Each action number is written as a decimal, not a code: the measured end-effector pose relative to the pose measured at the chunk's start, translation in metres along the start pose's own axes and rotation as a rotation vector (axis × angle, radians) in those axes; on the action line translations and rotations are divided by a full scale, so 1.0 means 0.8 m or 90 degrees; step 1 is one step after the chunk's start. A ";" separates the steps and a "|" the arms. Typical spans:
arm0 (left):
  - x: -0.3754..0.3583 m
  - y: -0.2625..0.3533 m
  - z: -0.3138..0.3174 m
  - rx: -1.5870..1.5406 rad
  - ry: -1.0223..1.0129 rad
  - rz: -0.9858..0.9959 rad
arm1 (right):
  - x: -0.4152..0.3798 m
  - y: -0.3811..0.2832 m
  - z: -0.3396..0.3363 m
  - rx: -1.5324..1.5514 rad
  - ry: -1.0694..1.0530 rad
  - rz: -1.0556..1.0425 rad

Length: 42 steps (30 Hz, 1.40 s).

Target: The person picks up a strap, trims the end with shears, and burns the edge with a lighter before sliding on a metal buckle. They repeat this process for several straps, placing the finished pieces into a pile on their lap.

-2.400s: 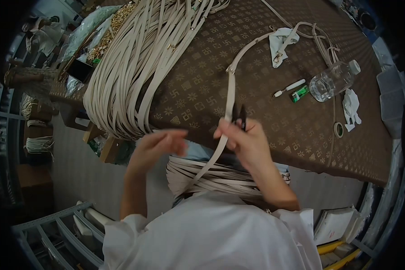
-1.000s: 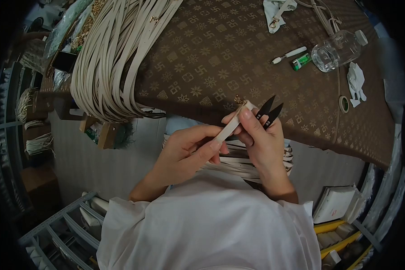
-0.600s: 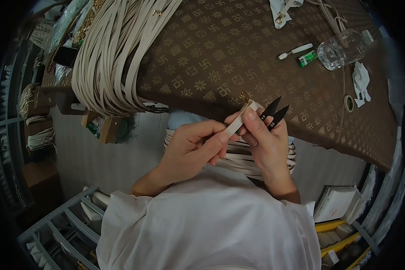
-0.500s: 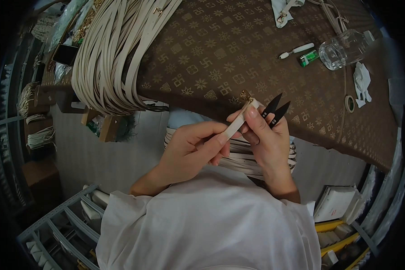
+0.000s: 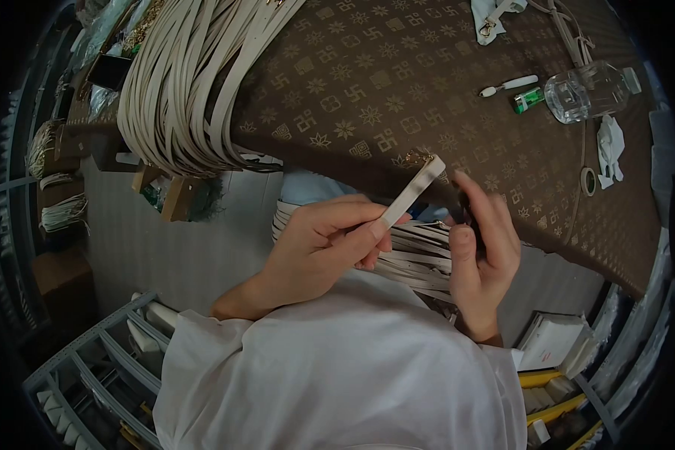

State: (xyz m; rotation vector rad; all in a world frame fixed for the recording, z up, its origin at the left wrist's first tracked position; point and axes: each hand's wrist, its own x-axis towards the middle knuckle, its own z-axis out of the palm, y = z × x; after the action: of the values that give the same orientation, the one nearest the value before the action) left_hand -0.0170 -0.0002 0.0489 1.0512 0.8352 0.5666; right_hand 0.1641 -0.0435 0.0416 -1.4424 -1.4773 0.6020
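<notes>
Between the thumb and fingers of my left hand [image 5: 319,251] is pinched the end part of a cream strap [image 5: 411,196]. It slants up to the right, and a small gold metal clasp [image 5: 418,157] shows at its far end, over the table edge. My right hand [image 5: 491,259] is off the strap, just to its right. Black thread snips [image 5: 463,208] are in that hand, blurred and mostly hidden by the fingers. More cream straps [image 5: 416,259] lie across my lap beneath both hands.
A thick bundle of cream straps [image 5: 184,97] hangs over the left table edge. On the patterned brown tablecloth [image 5: 367,75] lie a clear bottle [image 5: 589,94], a green lighter-like item [image 5: 529,100], a white pen-like tool [image 5: 510,85], a tape roll [image 5: 589,181] and crumpled white tissue [image 5: 610,150].
My right hand has let go of the strap and moved right, with the snips turning back into its fingers. My left hand keeps its pinch. The view has shifted slightly.
</notes>
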 end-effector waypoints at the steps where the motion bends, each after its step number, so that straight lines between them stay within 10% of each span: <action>1: 0.000 -0.001 -0.003 -0.001 -0.019 -0.006 | -0.003 0.000 0.000 -0.001 -0.001 0.001; 9: -0.002 -0.006 -0.002 -0.001 -0.029 0.032 | -0.015 0.013 0.010 -0.204 -0.043 -0.222; 42: -0.003 -0.006 0.004 0.048 0.002 0.064 | -0.020 0.013 0.019 -0.307 0.008 -0.264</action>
State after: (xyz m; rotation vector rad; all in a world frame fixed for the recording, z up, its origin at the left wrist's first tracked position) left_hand -0.0156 -0.0057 0.0463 1.1661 0.8154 0.6255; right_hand 0.1538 -0.0526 0.0217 -1.4185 -1.9271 -0.0250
